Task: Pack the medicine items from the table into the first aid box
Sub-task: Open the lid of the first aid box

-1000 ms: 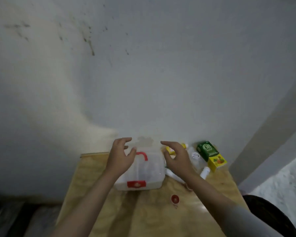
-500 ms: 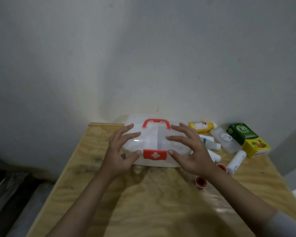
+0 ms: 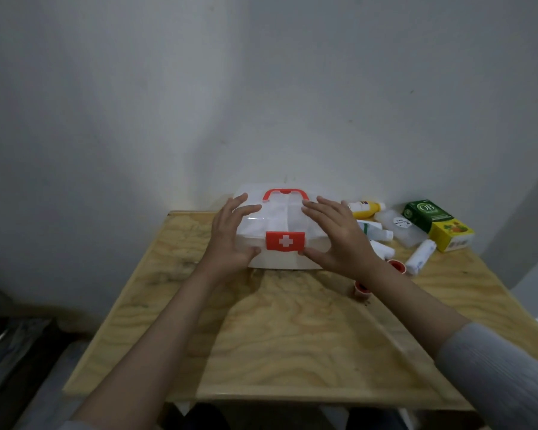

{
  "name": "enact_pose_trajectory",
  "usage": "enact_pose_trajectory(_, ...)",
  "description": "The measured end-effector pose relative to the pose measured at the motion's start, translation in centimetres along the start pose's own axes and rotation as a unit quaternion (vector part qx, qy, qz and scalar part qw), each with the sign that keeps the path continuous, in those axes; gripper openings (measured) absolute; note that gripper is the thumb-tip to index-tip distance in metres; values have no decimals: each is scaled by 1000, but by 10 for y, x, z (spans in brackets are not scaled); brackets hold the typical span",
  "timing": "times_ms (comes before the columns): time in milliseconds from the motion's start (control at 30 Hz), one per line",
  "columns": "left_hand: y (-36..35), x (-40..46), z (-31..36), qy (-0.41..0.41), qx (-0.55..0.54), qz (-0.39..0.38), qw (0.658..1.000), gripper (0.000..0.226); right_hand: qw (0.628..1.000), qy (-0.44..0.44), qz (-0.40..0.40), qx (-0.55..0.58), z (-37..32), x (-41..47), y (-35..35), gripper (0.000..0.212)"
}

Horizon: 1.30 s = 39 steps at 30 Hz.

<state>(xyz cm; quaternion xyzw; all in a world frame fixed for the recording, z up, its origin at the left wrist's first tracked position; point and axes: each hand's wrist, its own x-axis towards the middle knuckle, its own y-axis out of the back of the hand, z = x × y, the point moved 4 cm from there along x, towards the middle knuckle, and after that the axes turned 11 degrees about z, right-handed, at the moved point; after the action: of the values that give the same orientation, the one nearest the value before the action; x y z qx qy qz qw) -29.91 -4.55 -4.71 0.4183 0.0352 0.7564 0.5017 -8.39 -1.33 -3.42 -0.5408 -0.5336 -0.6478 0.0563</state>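
Left hand: left hand (image 3: pixel 230 240) lies spread on the left end of the box (image 3: pixel 281 234), fingers on the lid, thumb low on the front wall beside the red clasp (image 3: pixel 285 241). Open palm, pressing or steadying; nothing gripped.
Right hand: right hand (image 3: pixel 339 240) mirrors it on the right end, fingers fanned over the lid, thumb at the clasp's right edge. Also open, nothing enclosed.
Box: centre of frame, at the table's far edge near the wall; lid shut, red handle (image 3: pixel 285 193) on top. Long axis runs left to right across the frame.
Key relation: clasp sits between the two thumbs, facing the camera; both hands look equally near. My judgement: opening the clasp comes next, thumbs already placed for it.
Items: all outside the box, right of it. Yellow bottle (image 3: pixel 364 208), clear bottle (image 3: pixel 398 226), green carton (image 3: pixel 426 214), yellow carton (image 3: pixel 451 233), white roll (image 3: pixel 420 256), white tubes (image 3: pixel 375 231) partly hidden by the right hand, two small red-capped pots (image 3: pixel 396 265). Right hand is the nearer one for these.
Progress: packing not yet begun, by the look.
Surface: plywood table (image 3: pixel 292 336), bare grain in the lower half of the frame.
Room: plain grey wall (image 3: pixel 261 88) fills the upper frame; dim light; dark floor at lower left.
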Motion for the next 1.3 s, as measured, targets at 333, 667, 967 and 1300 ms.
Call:
enact_pose_trajectory(333, 2, -1, 2, -19, 12, -3, 1000, 74, 996, -43, 36, 69, -4, 1, 5, 65)
enact_pose_trajectory(667, -3, -12, 5, 54, 40, -11, 998, 85, 959, -245, 92, 105, -4, 2, 0, 61)
enact_pose_trajectory(967, -1, -11, 11, 59, 41, 2, 997, 108, 939, -273, 145, 151, -1, 29, 18, 60)
enact_pose_trajectory(1300, 1, -9, -1, 107, -29, 20, 994, 111, 853, -400, 253, 222, 21, 118, 28, 43)
